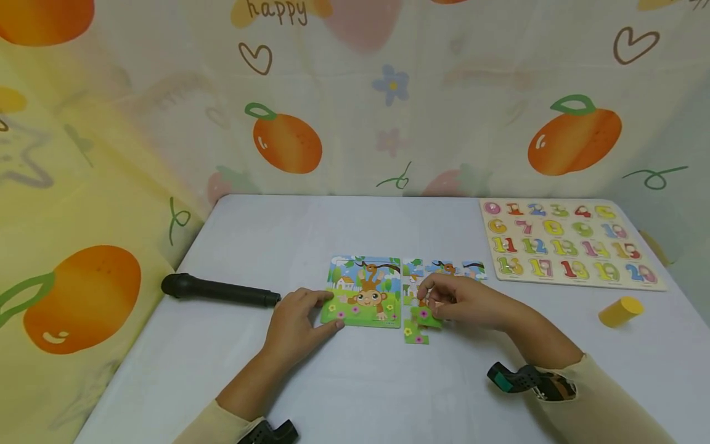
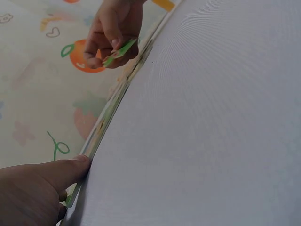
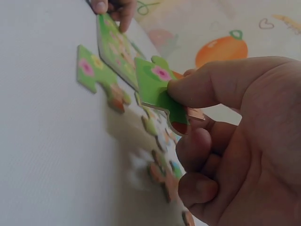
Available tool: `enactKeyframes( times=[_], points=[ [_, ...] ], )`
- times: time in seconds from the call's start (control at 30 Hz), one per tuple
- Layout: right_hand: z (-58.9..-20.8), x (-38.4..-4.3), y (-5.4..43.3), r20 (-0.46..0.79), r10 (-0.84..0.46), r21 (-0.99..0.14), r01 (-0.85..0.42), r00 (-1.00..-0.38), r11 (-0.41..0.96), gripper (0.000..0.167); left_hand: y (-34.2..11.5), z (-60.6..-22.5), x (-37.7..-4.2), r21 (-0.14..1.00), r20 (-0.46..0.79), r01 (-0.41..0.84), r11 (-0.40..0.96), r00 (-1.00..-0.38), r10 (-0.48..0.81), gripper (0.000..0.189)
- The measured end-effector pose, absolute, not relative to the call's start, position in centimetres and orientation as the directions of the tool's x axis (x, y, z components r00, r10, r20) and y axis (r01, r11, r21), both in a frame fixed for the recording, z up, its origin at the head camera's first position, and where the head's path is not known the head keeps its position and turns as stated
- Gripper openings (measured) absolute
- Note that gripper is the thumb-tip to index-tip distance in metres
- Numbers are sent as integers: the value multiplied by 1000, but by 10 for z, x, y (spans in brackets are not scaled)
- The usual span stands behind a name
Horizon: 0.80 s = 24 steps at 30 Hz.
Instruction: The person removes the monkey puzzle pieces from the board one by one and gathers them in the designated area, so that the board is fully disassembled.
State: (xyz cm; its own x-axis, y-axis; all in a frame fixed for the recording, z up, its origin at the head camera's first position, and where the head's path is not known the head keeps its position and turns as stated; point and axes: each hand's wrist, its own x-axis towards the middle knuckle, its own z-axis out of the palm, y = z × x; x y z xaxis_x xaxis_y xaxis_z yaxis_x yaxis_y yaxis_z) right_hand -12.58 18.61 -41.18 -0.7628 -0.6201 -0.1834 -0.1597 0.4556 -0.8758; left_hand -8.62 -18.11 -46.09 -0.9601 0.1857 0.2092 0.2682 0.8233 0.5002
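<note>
My left hand (image 1: 299, 324) rests at the lower left corner of a square monkey picture puzzle board (image 1: 360, 314), thumb along the near edge and fingertips on the left side. Between thumb and fingers, my right hand (image 1: 471, 302) pinches a green puzzle piece (image 3: 153, 82) with a pink flower, raised above the table. Below it lies a corner puzzle piece (image 1: 412, 334) with flowers, apart from the board. Several more puzzle pieces (image 1: 413, 268) lie in rows just right of the board, partly hidden by my right hand.
A black microphone (image 1: 222, 291) lies to the left of my left hand. At the back right is a wooden number board (image 1: 577, 283) with coloured numerals. A yellow cylinder (image 1: 621, 311) sits near the right side of the white-covered table (image 1: 355, 394). A fruit-patterned curtain (image 1: 444, 80) hangs behind.
</note>
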Motion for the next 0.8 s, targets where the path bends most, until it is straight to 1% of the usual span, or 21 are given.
enactKeyframes(
  times=[0.33,0.57,0.67,0.8],
  points=[
    [-417,-105,210,-196,-601,-825,-201,-774,529,21,-183,-463,-85,498,220,278,821,-957,191,55],
    [-423,-93,220,-155,-612,-806,-259,-775,532,22,-182,-462,-84,504,211,271,820,-959,187,55],
    [-425,-90,220,-125,-604,-795,-285,-787,536,24,-182,-462,-84,500,219,276,821,-957,188,54],
    [-427,-88,219,-97,-566,-768,-301,-818,566,24,-182,-462,-85,501,225,280,819,-956,189,54]
  ],
)
